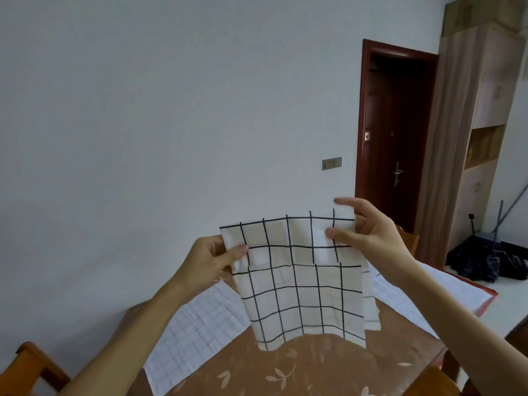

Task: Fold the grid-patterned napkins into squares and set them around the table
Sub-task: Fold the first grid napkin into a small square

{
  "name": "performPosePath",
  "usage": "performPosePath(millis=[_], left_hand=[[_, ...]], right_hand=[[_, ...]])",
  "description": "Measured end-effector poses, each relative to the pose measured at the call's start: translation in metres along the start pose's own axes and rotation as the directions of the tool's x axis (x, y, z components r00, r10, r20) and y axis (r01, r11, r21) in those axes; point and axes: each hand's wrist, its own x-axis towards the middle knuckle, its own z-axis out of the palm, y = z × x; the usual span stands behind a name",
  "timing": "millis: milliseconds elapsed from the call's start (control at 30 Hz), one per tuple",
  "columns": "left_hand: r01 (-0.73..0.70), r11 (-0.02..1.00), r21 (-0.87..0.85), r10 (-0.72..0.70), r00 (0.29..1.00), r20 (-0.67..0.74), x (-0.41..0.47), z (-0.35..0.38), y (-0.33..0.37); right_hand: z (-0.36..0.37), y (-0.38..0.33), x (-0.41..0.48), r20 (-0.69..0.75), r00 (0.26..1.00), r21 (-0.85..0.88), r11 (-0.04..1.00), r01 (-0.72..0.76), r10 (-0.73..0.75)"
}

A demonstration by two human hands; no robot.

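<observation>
A white napkin with a black grid (300,284) hangs in the air above the table, doubled over so that two layers show. My left hand (211,258) pinches its upper left corner. My right hand (368,232) grips the upper right corner, thumb in front and index finger stretched out above the cloth. The napkin's lower edge hangs just above the table top. Two pale cloths with a fine grid lie flat on the table, one at the left (197,332) and one at the right (423,298).
The table (300,370) has a brown leaf-patterned cover. A wooden chair (28,367) stands at the near left and another chair back (411,241) shows behind my right hand. A dark red door (397,132) and a tall cabinet (480,124) are at the right.
</observation>
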Motion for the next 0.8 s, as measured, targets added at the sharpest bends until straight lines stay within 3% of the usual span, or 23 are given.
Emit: performPosePath(millis=[100,200,367,800], left_hand=[[-0.071,0.996,-0.054,0.067,0.995,-0.068,0.001,0.004,0.008],[-0.109,0.99,-0.093,0.101,0.991,-0.082,0.0,0.007,0.015],[-0.154,0.986,-0.056,0.148,0.984,-0.101,-0.001,0.007,0.017],[-0.122,0.988,0.096,0.119,0.992,0.033,-0.003,-0.012,0.016]], right_hand=[[-0.008,0.006,0.001,0.034,0.995,-0.076,0.993,-0.094,0.096],[-0.008,0.008,-0.005,0.199,0.968,-0.099,0.986,-0.134,0.152],[-0.005,0.019,-0.01,0.194,0.953,-0.223,0.957,-0.187,0.232],[-0.013,0.026,-0.002,0.096,0.994,-0.223,0.974,-0.036,0.059]])
